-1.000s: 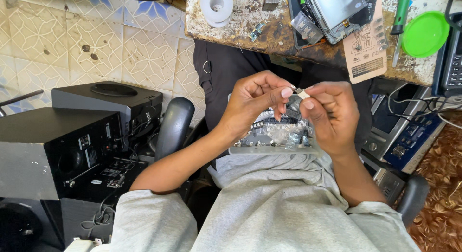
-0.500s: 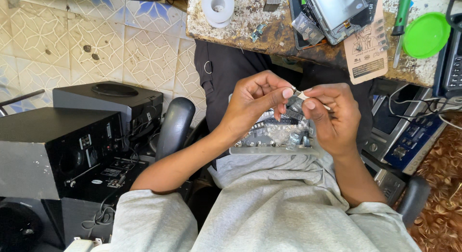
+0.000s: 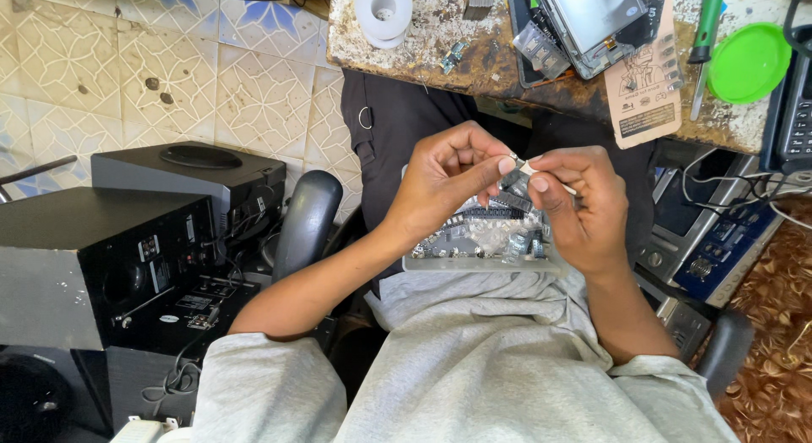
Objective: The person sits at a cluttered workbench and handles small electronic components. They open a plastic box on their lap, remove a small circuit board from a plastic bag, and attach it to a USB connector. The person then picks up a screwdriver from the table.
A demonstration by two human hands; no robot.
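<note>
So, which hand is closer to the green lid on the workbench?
The right hand. It is below and left of the green lid; the left hand is further left, beyond the right one.

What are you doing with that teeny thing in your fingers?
A person sits in a chair and pinches a tiny pale part between the fingertips of the left hand and the right hand. Under the hands, on the lap, lies a clear tray full of small electronic bits. A cluttered workbench with a green lid is in front, and black speaker boxes stand on the floor at the left.
</note>
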